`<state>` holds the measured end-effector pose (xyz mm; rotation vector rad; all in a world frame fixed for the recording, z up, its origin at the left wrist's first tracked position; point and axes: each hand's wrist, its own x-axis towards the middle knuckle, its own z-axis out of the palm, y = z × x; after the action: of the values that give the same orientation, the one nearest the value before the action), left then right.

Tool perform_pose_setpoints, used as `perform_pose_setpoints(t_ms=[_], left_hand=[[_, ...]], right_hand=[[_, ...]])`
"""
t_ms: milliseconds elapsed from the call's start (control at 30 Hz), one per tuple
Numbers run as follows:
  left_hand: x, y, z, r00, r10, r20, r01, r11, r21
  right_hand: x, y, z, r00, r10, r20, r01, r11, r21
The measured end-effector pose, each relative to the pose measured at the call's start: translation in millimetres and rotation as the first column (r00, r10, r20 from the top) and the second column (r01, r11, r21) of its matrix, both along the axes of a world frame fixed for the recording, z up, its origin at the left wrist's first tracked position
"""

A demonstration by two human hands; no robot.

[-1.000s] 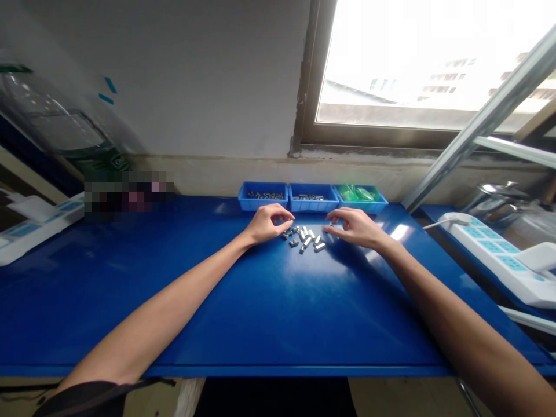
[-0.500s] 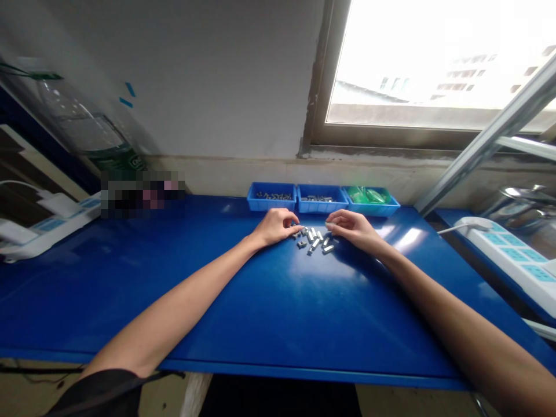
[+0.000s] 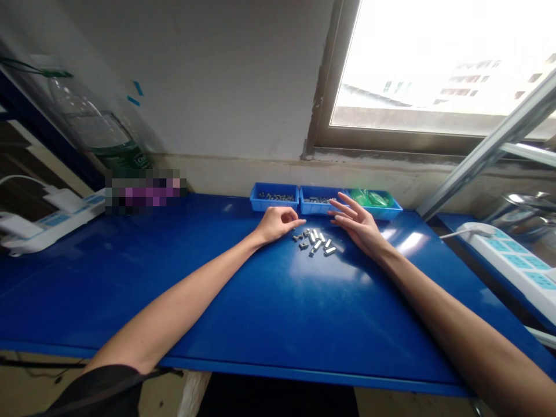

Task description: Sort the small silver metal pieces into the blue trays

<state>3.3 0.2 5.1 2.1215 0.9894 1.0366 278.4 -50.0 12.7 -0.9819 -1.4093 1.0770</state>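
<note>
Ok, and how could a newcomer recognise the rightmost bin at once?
At the far edge of the blue table, by the wall, three blue bins stand in a row. Take the rightmost one: it alone shows green plastic, while its neighbours hold small metal parts.

One head-worn camera faces forward and down over table (image 3: 269,318) and hands (image 3: 274,225) (image 3: 364,228).

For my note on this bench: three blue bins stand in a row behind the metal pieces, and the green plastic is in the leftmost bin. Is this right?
Not quite: the head view shows the green plastic in the rightmost bin. The three blue bins do stand in a row behind the metal pieces.
</note>
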Motion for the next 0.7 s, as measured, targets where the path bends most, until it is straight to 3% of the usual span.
perform_pose_setpoints(t_ms=[433,700], left_hand=[[-3.0,4.2,2.1,0.973,0.034,0.228,0.017,0.976,-0.218],[-4.8,6.2,0.8,0.901,0.024,0.434,0.120,0.946,-0.302]], right_hand=[[-2.3,-0.6,-1.5,1.000,-0.017,-0.016,0.017,0.999,-0.049],[0.1,1.5,-3.8,1.000,-0.011,0.013,0.011,0.998,-0.057]])
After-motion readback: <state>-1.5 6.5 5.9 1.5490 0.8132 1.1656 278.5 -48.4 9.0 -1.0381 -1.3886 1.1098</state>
